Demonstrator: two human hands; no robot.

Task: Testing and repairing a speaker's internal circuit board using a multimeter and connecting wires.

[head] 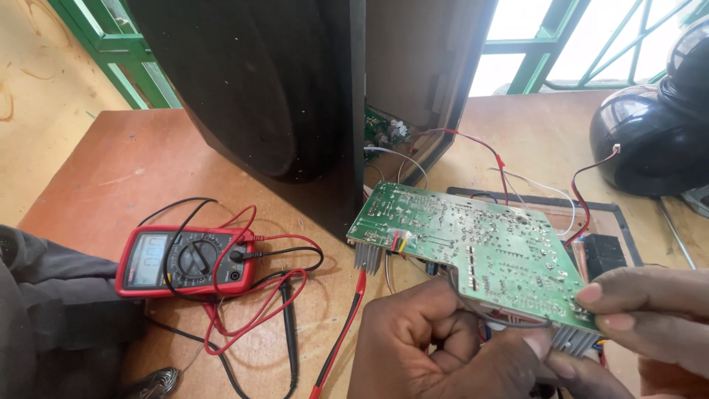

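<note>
Head view, looking down on a brown wooden table [133, 159], shows both hands at the lower right, working on a green circuit board [473, 244] that is held tilted, solder side up, just above the tabletop. Left hand [436, 347] sits under the board's near edge with its fingers curled in toward the palm, nearly closed, and its thumb [528, 347] pressed up against the board's lower right corner, beside a ribbed metal heat sink [574, 338]; whether the curled fingers grip anything underneath I cannot tell. Right hand [653, 314] comes in from the right edge with its fingers close together, two fingertips [591, 294] pinching the same corner of the board from the side, so the two hands meet there and clamp the board between them. Red, white and black wires [502, 159] run from the board back to a tall black speaker box [295, 89] standing behind it with its rear open. A second heat sink [367, 255] hangs below the board's left end. Well apart to the left lies a red multimeter [185, 260], face up, with its red and black test leads [281, 295] looped about it and trailing toward the near edge. A glossy black rounded object [650, 140] rests at the far right of the table.
</note>
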